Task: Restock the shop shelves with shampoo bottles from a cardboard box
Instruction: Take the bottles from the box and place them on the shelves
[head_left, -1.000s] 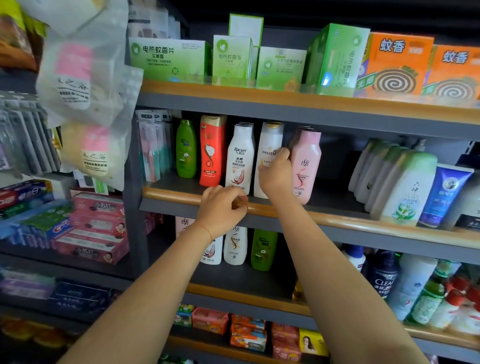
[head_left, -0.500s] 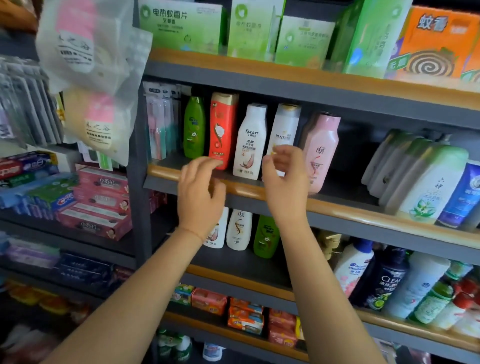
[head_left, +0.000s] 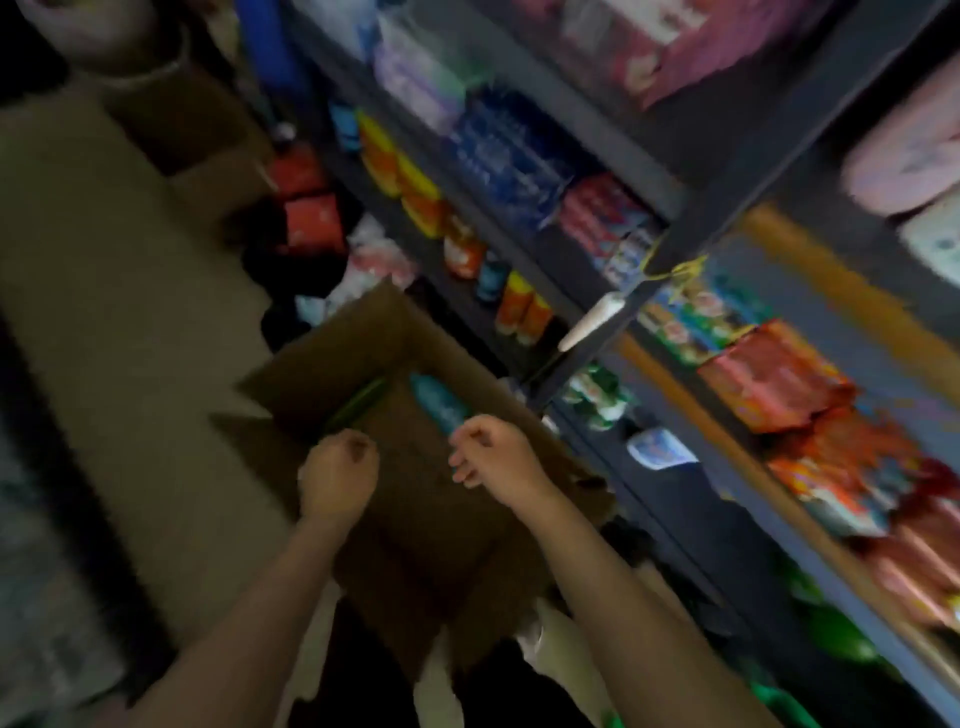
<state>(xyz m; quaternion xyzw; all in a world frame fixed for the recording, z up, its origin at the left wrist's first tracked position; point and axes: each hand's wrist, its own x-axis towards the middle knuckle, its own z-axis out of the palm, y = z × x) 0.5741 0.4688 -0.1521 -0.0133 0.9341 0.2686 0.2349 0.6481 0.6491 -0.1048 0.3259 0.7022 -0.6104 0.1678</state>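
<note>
An open cardboard box (head_left: 322, 358) stands on the floor below me, blurred and dim. Inside it lie a teal shampoo bottle (head_left: 439, 408) and a green bottle (head_left: 358, 402) near the far wall. My left hand (head_left: 337, 475) hovers over the box's left side with its fingers loosely curled, holding nothing. My right hand (head_left: 493, 457) hangs over the box next to the teal bottle's near end, fingers loosely curled, and I cannot tell if it touches the bottle. The shop shelves (head_left: 670, 202) rise on the right.
The shelves' lower levels (head_left: 779, 384) hold packets, boxes and small bottles. A tan floor strip (head_left: 130, 312) runs on the left. Another cardboard box (head_left: 171, 119) sits at the far left. Red and white packs (head_left: 311, 213) lie on the floor beyond the box.
The view has swung down from the shampoo shelf to the box on the floor. Both hands left the shelf edge and now hang over the open box.
</note>
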